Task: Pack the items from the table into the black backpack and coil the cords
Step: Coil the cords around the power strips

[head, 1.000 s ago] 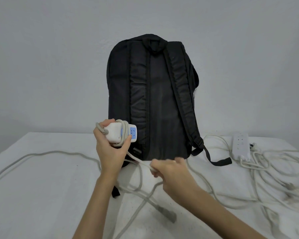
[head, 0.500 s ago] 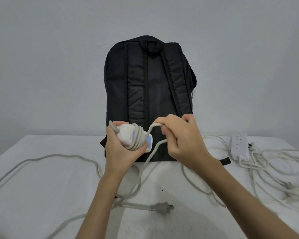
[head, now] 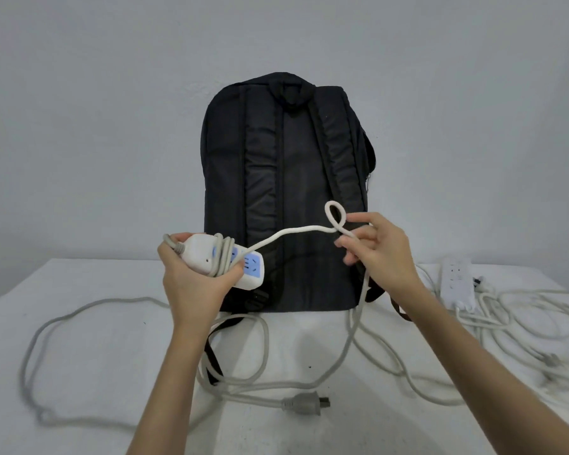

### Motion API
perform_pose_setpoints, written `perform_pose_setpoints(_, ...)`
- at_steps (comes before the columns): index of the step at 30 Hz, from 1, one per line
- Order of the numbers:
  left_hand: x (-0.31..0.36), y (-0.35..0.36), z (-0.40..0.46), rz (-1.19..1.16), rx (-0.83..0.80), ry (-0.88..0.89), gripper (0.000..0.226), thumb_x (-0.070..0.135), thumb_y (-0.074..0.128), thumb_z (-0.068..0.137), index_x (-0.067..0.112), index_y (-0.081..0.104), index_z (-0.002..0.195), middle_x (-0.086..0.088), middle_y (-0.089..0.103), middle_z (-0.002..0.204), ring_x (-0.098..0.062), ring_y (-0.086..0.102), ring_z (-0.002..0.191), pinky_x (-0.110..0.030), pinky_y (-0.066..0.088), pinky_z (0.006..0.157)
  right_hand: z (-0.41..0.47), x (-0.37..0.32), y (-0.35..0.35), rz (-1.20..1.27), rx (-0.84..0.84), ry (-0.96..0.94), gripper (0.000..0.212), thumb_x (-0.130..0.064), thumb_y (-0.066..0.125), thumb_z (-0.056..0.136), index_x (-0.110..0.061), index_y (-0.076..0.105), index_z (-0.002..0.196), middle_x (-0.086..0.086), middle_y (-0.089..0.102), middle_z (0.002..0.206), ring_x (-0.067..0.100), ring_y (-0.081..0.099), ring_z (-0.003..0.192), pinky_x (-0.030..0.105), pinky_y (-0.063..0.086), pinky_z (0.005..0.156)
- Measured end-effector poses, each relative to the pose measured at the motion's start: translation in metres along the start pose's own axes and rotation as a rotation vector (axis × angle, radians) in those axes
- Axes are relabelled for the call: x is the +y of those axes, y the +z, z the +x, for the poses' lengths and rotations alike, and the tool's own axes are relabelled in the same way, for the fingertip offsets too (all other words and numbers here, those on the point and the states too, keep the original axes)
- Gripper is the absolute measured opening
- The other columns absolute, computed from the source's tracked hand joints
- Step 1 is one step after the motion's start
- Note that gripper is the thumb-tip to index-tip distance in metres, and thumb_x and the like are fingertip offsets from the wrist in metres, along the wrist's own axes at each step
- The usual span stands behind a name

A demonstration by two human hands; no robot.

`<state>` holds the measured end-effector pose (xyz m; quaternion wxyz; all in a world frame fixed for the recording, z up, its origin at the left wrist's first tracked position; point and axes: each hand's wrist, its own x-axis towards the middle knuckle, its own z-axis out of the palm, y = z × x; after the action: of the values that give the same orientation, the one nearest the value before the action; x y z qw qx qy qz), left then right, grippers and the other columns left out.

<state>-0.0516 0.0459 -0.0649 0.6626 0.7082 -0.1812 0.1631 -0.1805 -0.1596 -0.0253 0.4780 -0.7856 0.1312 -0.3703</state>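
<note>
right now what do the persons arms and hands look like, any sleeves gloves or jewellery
Both arms are bare up to the frame edge: no sleeves show. The left hand and right hand wear no gloves, and no rings, watch or bracelet show on the fingers or wrists. No markings show.

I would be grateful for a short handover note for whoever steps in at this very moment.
Left hand grips the power strip, a few cord turns wound round it.
Right hand pinches the cord beside a small kink loop.
Most of that cord and its plug lie loose on the table.
Second power strip lies uncoiled at right.
Black backpack stands upright; nothing visibly packed.
Left: finish winding, coil the second, pack both.
</note>
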Motion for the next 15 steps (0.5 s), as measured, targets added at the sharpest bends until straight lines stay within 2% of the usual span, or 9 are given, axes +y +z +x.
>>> perform_pose_setpoints(1,-0.001,0.001,0.0,0.001,-0.001,-0.017,0.067,0.011,0.086,0.061,0.02,0.036,0.105,0.003,0.052,0.103,-0.011,0.055,0.083,-0.011,0.041,0.066,0.002,0.002,-0.003,0.002,-0.009,-0.038,0.024,-0.002,0.065,0.084,-0.015,0.062,0.103,0.008,0.069,0.077,0.007,0.06,0.055,0.018,0.047,0.057)
perform_pose_setpoints(4,-0.003,-0.003,0.003,-0.001,0.036,-0.065,0.068,0.012,0.086,0.062,0.019,0.036,0.106,0.004,0.05,0.102,-0.014,0.053,0.084,-0.011,0.038,0.064,0.005,0.008,-0.011,-0.134,-0.027,-0.245,0.014,-0.009,0.073,0.079,-0.02,0.071,0.087,0.003,0.066,0.076,0.014,0.058,0.064,0.021,0.045,0.062)
perform_pose_setpoints(6,-0.006,-0.005,0.004,0.008,0.048,-0.075,0.068,0.012,0.086,0.061,0.019,0.035,0.106,0.007,0.05,0.095,-0.014,0.053,0.082,-0.014,0.038,0.063,0.005,0.013,-0.015,-0.172,-0.07,-0.266,0.011,-0.019,0.078,0.072,-0.027,0.072,0.077,0.001,0.061,0.068,0.013,0.052,0.059,0.021,0.04,0.058)
perform_pose_setpoints(8,-0.007,-0.002,0.002,0.032,0.032,-0.079,0.068,0.012,0.086,0.061,0.019,0.035,0.105,0.013,0.049,0.09,-0.01,0.054,0.077,-0.017,0.039,0.062,0.008,0.016,-0.019,-0.157,-0.065,-0.227,0.013,-0.02,0.079,0.07,-0.03,0.071,0.072,-0.007,0.062,0.063,0.006,0.052,0.058,0.014,0.037,0.058)
perform_pose_setpoints(10,-0.007,0.003,-0.002,0.046,-0.003,-0.096,0.067,0.011,0.085,0.061,0.02,0.036,0.105,0.017,0.048,0.087,0.0,0.053,0.074,-0.012,0.038,0.06,0.016,0.015,-0.023,-0.13,0.006,-0.188,0.017,-0.014,0.077,0.073,-0.03,0.071,0.071,-0.017,0.063,0.061,0.002,0.054,0.059,0.01,0.037,0.06)
perform_pose_setpoints(11,-0.008,0.005,-0.003,0.046,-0.017,-0.11,0.066,0.011,0.085,0.062,0.02,0.036,0.105,0.016,0.049,0.087,0.001,0.052,0.074,-0.01,0.037,0.058,0.02,0.015,-0.027,-0.114,0.063,-0.169,0.015,-0.014,0.075,0.076,-0.028,0.071,0.071,-0.018,0.064,0.06,0.0,0.053,0.059,0.009,0.037,0.06)
perform_pose_setpoints(13,-0.009,0.0,0.001,0.029,-0.001,-0.156,0.065,0.011,0.085,0.063,0.018,0.038,0.107,0.009,0.051,0.089,-0.011,0.054,0.077,-0.015,0.041,0.063,0.028,0.016,-0.037,-0.102,0.208,-0.131,0.01,-0.018,0.07,0.082,-0.019,0.073,0.073,-0.017,0.058,0.05,-0.001,0.047,0.05,0.011,0.035,0.056)
perform_pose_setpoints(15,-0.016,-0.011,0.011,0.031,0.035,-0.21,0.067,0.012,0.086,0.061,0.013,0.04,0.111,0.005,0.05,0.093,-0.018,0.054,0.085,-0.027,0.043,0.072,0.032,0.024,-0.046,-0.222,0.283,-0.106,0.022,-0.031,0.068,0.084,-0.014,0.072,0.071,-0.011,0.046,0.041,0.005,0.038,0.043,0.02,0.03,0.053)
